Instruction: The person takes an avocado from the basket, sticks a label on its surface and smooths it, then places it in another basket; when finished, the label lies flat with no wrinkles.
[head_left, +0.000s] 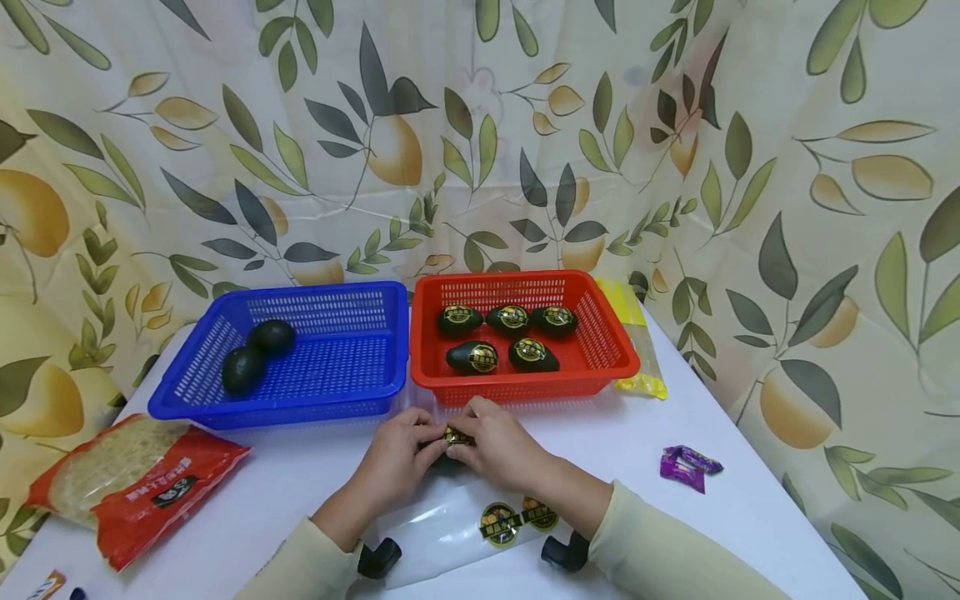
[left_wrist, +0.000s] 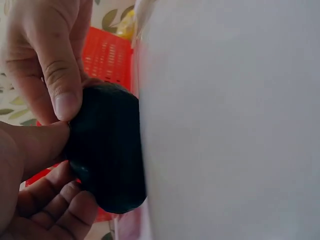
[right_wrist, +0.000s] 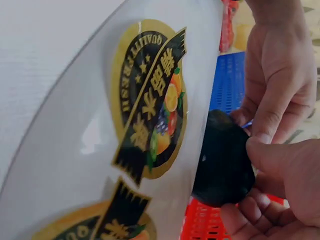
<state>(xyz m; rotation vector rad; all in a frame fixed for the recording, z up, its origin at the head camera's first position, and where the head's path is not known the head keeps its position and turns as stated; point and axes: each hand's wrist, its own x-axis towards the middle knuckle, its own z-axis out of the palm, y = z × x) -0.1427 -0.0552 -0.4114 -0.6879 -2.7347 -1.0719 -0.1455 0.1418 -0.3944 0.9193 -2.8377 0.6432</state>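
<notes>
A white table (head_left: 315, 467) stands against a draped cloth backdrop (head_left: 750, 167) printed with green leaves and yellow fruit. On the table, side by side and touching, sit a blue plastic lattice basket (head_left: 352, 392) holding two bare dark avocados (head_left: 255, 354) and a red plastic lattice basket (head_left: 607, 350) holding five dark avocados with gold round stickers (head_left: 506, 337). A yellow plastic packet (head_left: 637, 333) lies behind the red basket, a red bag of noodles (head_left: 127, 483) at the near left, and a purple sweet wrapper (head_left: 686, 465) at the right.

Just in front of the red basket, the left hand (head_left: 397, 458) and the right hand (head_left: 498, 450) meet around a dark green oval avocado (left_wrist: 107, 150) resting on the table. Both grips are closed on it, thumbs and fingertips pinching its sides, with a gold sticker (head_left: 456, 436) on top between the thumbs. Its long axis seems to run roughly left to right across the table, though the hands cover most of it and which way its narrow end points cannot be told. A glossy clear sticker sheet (right_wrist: 100, 165) bearing two more gold and black labels lies between the wrists, just beside the avocado
</notes>
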